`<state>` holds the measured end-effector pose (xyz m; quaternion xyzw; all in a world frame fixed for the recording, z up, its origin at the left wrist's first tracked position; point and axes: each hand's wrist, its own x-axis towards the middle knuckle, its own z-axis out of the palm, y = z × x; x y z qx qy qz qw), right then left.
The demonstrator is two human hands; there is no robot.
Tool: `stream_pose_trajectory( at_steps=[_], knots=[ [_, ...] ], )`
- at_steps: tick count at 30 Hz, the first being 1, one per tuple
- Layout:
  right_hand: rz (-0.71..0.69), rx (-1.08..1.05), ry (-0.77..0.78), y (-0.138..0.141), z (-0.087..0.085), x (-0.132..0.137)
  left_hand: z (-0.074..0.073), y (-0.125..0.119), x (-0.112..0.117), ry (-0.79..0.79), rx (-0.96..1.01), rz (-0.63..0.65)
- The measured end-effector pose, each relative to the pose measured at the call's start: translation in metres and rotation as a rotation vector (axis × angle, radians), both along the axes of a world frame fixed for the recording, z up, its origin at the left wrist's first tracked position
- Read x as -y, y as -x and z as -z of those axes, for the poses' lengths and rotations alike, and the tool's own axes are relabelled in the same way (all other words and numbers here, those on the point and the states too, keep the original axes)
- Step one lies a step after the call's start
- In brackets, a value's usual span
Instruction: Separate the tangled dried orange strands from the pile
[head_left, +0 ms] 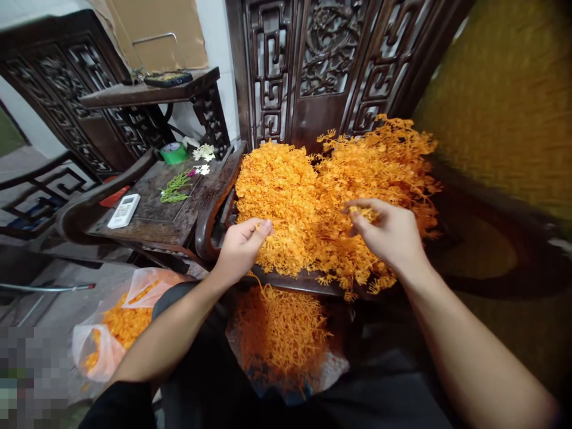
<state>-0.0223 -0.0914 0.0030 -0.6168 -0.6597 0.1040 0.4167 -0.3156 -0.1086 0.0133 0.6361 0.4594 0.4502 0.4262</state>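
Observation:
A big heap of orange plastic sprigs (308,196) covers the seat of a dark carved wooden chair (313,65). My left hand (241,244) is at the heap's near left edge, its fingers pinched on an orange sprig. My right hand (388,232) is over the heap's near right part, its fingers curled around a small orange piece. Between my knees, a clear bag (281,339) holds more orange sprigs.
A low dark side table (179,220) on the left bears a white remote (124,210), green stems (175,187), white flowers (204,152) and a green tape roll (174,153). A plastic bag of orange pieces (116,328) lies on the floor at the left. A yellow cushion (504,101) is at the right.

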Motion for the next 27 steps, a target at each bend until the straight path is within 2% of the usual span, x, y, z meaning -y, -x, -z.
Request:
stream_pose_trajectory(
  at_steps=[1,3,6,9,11,13,15,19,24,27],
  knots=[
    [-0.046,-0.029,0.022,0.001,-0.002,0.007,0.002,-0.003,-0.001,-0.052,-0.074,-0.015],
    [-0.149,-0.042,-0.031,0.010,-0.007,0.023,0.005,-0.010,-0.002,-0.123,-0.190,-0.039],
    [-0.247,-0.113,-0.067,0.026,-0.018,0.042,0.008,-0.022,-0.001,-0.197,-0.285,-0.057],
    [-0.250,-0.267,0.046,0.034,-0.025,0.046,0.009,-0.032,0.000,-0.260,-0.332,-0.035],
    [-0.239,-0.378,0.176,0.033,-0.025,0.042,0.007,-0.035,0.000,-0.277,-0.347,-0.025],
    [-0.249,-0.477,0.293,0.030,-0.024,0.036,0.005,-0.036,-0.002,-0.268,-0.360,-0.017],
    [-0.288,-0.504,0.321,0.030,-0.024,0.030,0.001,-0.033,-0.003,-0.227,-0.402,0.042],
    [-0.399,-0.276,0.135,0.043,-0.027,0.025,-0.003,-0.021,-0.003,-0.142,-0.432,0.232],
    [-0.588,0.017,-0.030,0.076,-0.021,0.025,0.003,-0.006,0.002,-0.141,-0.251,0.074],
    [-0.578,0.225,-0.136,0.099,-0.015,0.029,0.006,0.002,0.004,-0.234,-0.233,-0.003]
  ],
)
